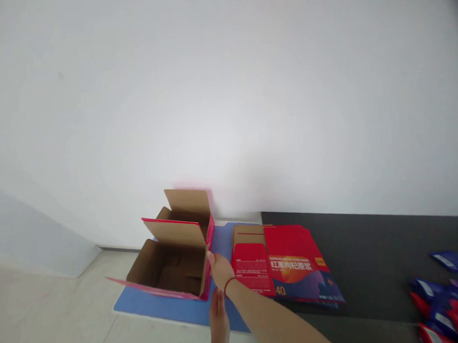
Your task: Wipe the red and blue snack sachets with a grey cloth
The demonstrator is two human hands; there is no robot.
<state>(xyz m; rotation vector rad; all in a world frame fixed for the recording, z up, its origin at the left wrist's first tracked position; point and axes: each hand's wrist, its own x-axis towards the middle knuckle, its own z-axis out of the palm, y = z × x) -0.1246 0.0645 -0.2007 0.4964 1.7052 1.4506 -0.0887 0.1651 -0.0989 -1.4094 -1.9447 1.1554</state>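
An open cardboard box [172, 267], red outside and brown inside, stands with its flaps up and nothing visible inside. My right hand [221, 271], with a thin red band at the wrist, is at the right side of this box, fingers extended toward its wall. Below it my left hand [219, 313] points upward near the box's front right corner, fingers straight and close together. Whether the left hand touches the box I cannot tell. Directly behind stands a second open box [190, 203], partly hidden by the front one.
Flattened red and blue cartons [293, 262] lie stacked to the right of my hands. Blue and red packets [443, 303] are piled at the far right on the dark surface [373, 266]. A blue mat [143, 301] lies under the boxes, with a white wall [226, 101] behind.
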